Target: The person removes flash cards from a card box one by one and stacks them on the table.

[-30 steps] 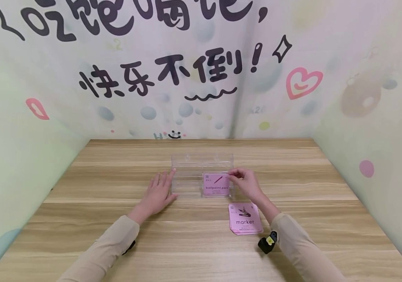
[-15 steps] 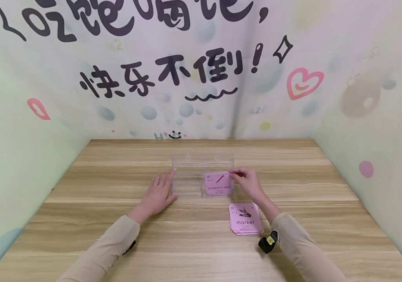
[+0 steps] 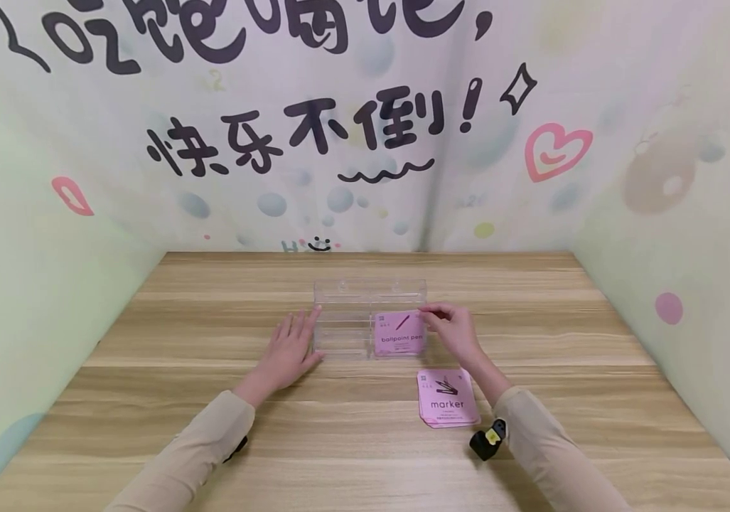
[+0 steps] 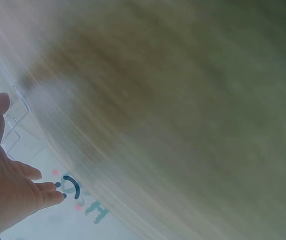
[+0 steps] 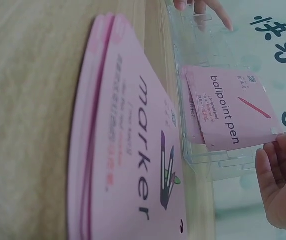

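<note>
A clear plastic card holder point(image 3: 342, 326) with compartments stands mid-table in the head view. My left hand point(image 3: 286, 354) lies against its left side, fingers straight and thumb at the front corner. At the holder's right side, my right hand point(image 3: 454, 333) pinches the upper right corner of a pink "ballpoint pen" card point(image 3: 399, 333) between thumb and fingers. The right wrist view shows this card point(image 5: 233, 107) leaning in the right compartment, in front of another pink card point(image 5: 192, 117) lower down. Nearer me lies a stack of pink cards point(image 3: 448, 398) with "marker" on top.
Wood-grain table point(image 3: 339, 441) runs back to a printed cloth wall point(image 3: 243, 206) with black lettering. Below my right sleeve a black wrist camera point(image 3: 487, 440) sits close to the card stack. Pale side walls point(image 3: 659, 249) border the table.
The ballpoint pen card has shifted slightly right and up within the right compartment, the right hand moving with it. My left hand stays against the holder.
</note>
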`<state>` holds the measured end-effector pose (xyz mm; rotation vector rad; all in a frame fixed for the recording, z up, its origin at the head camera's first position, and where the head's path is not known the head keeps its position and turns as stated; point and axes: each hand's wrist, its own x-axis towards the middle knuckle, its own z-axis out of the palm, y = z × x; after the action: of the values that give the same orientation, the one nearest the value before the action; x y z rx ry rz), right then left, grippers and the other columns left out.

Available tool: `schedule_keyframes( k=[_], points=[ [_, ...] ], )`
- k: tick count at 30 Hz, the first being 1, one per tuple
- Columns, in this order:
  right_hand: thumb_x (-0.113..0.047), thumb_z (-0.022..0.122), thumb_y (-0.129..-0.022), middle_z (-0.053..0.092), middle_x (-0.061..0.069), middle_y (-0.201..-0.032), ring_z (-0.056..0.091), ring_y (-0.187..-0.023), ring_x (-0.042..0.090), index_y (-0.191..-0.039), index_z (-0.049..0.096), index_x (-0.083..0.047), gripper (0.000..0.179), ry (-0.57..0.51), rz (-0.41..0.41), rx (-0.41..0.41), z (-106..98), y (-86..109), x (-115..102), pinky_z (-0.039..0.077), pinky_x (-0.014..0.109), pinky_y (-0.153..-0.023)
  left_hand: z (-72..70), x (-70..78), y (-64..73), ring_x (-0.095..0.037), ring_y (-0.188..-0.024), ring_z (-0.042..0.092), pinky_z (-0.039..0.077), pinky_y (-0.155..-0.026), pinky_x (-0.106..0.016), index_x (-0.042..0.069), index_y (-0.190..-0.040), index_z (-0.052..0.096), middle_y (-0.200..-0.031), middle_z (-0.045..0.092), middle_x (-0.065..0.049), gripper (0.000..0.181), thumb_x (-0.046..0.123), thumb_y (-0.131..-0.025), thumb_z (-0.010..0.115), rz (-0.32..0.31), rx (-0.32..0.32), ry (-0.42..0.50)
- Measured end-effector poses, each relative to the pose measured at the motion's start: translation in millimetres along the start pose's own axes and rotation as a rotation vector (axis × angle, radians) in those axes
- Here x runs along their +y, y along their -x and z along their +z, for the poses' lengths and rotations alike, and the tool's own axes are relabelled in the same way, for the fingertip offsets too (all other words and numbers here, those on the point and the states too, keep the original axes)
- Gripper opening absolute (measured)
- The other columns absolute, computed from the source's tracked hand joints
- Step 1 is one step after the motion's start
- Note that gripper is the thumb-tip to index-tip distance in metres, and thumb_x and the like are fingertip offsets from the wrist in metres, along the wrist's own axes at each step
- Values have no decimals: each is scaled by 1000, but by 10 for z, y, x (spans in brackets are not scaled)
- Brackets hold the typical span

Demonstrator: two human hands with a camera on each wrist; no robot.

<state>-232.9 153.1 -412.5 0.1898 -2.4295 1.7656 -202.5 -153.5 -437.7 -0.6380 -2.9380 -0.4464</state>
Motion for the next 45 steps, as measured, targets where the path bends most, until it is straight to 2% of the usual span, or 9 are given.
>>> schedule_keyframes(
  k=[4, 9, 16, 19, 25, 32, 45],
  points=[
    [-1, 61, -84, 64, 20, -94, 57, -72, 9, -98, 65, 8, 18, -25, 19, 1, -15, 0, -14, 51, 43, -73, 13, -9, -5, -52, -128, 18, 19, -100, -62, 13, -146, 1, -142, 22, -31, 79, 35, -91, 53, 4, 3, -5],
    [-2, 61, -84, 64, 21, -96, 58, -73, 8, -100, 63, 10, 19, -84, 46, -11, -40, 10, -68, 51, 41, -75, 17, -13, -5, -52, -128, 18, 18, -100, -62, 13, -146, 1, -142, 21, -31, 79, 34, -91, 54, 8, 7, -5],
    [-1, 59, -86, 62, 22, -100, 59, -74, 5, -103, 60, 12, 22, -136, 55, -22, -90, 1, -71, 53, 30, -70, 12, -7, 4, -52, -128, 18, 18, -100, -62, 12, -146, 3, -142, 22, -31, 78, 34, -91, 54, 7, 6, -3],
    [-2, 59, -85, 63, 18, -98, 60, -76, 6, -104, 59, 11, 23, -158, 67, -22, -129, 11, -93, 53, 26, -70, 11, -2, 8, -52, -128, 18, 19, -101, -62, 12, -146, 3, -142, 21, -31, 78, 34, -91, 54, 4, 3, -6],
    [-4, 60, -85, 65, 4, -89, 61, -76, 6, -105, 60, 11, 25, -185, 94, -10, -212, 40, -112, 53, 30, -72, 14, -1, 11, -52, -128, 18, 18, -101, -62, 11, -146, 3, -142, 22, -31, 78, 35, -91, 53, 10, 6, -2],
    [-4, 59, -85, 64, -5, -82, 60, -75, 6, -106, 57, 14, 28, -199, 102, -23, -291, 67, -101, 53, 26, -70, 21, -12, 10, -52, -128, 17, 18, -101, -62, 13, -146, 2, -142, 21, -32, 78, 35, -91, 53, 12, 9, 8],
    [-5, 60, -85, 64, -1, -83, 60, -74, 7, -106, 57, 14, 28, -162, 182, -81, -388, 199, -97, 53, 26, -67, 14, -12, 7, -51, -129, 16, 17, -101, -62, 13, -146, 1, -142, 21, -31, 79, 35, -91, 53, 8, 2, 14]
  ],
)
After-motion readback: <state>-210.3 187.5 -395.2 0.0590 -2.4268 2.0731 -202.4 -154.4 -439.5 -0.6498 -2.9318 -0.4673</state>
